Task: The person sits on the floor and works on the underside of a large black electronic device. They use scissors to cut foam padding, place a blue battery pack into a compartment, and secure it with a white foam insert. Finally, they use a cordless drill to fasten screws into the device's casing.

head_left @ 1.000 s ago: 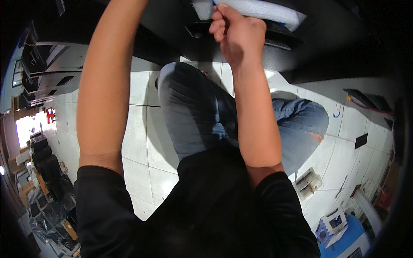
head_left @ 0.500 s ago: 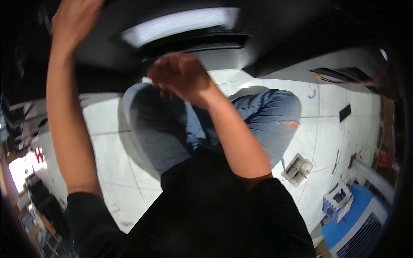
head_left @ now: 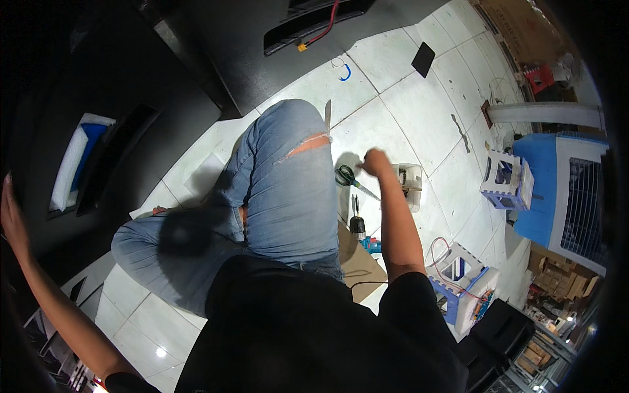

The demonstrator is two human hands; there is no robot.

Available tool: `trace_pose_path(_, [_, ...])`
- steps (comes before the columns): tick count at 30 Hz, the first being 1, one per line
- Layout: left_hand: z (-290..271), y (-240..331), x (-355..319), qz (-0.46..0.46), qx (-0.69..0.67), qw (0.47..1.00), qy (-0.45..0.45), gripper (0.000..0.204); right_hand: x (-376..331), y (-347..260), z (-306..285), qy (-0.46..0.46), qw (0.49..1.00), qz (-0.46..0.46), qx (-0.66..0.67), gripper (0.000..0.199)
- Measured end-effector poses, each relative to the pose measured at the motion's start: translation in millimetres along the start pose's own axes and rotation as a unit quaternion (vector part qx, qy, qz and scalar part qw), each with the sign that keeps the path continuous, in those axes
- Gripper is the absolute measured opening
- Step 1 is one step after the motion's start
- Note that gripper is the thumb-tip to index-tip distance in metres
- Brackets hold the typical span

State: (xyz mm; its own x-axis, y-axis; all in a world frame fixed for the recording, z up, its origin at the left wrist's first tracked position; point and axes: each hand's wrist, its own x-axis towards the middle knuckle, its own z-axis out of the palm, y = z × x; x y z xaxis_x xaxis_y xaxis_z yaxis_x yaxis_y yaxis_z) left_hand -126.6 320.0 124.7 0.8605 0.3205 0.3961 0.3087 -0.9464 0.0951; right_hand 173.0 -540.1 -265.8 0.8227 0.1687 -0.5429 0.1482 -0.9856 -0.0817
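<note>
At the far left edge my left hand (head_left: 13, 219) lies against a large black panel (head_left: 131, 59), its fingers stretched out. To the right of my knee, my right hand (head_left: 377, 164) is low over the tiled floor, with its fingers bent and slightly blurred; whether anything is in them does not show. Right beside it are scissors (head_left: 344, 174) with dark green handles, their blades pointing toward me. A pale divided tray (head_left: 414, 195) holding small items is partly behind my right wrist. Nearer me lies a teal and black power drill (head_left: 358, 226), bit pointing away.
A slot in the panel shows white foam (head_left: 69, 164) and something blue. A red cable with a yellow connector (head_left: 303, 47) hangs from another opening. On the right are white-and-blue step stools (head_left: 504, 180) and a blue-and-white air cooler (head_left: 580, 196). A black plate (head_left: 424, 59) lies farther off.
My view has swung to the right. My right hand has left the space before the black panel and come down beside the scissors and tray. My left hand stays at the panel.
</note>
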Motion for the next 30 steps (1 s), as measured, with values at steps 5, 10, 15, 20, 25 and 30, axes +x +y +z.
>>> trace_pose_path(5, [-20.9,16.7,3.0,0.018,0.058,0.998,0.026,0.047,-45.6,-30.2,69.8,0.060,0.996,-0.044,0.049,0.056])
trace_pose_path(10, [-17.9,145.9,13.7,-0.152,0.023,0.986,0.068,0.056,-53.1,-33.2,18.3,0.172,0.976,-0.096,0.096,0.050])
trace_pose_path(15, [-20.4,173.9,16.9,-0.130,0.077,0.986,0.076,0.047,-111.0,-68.0,-119.3,0.299,0.808,-0.058,0.505,0.025])
trace_pose_path(20, [-19.8,171.1,3.8,-0.134,0.105,0.980,0.103,0.051,-175.9,-160.0,-167.4,0.176,0.667,-0.254,0.678,0.035])
trace_pose_path(25, [-10.9,173.5,7.3,-0.135,0.088,0.983,0.093,0.052,-226.6,-257.5,-102.5,-0.186,0.588,-0.246,0.748,0.044])
trace_pose_path(30, [-41.6,180.9,0.6,-0.102,0.011,0.994,0.036,0.054,-256.8,-358.7,-62.0,-0.209,0.396,-0.224,0.865,0.057])
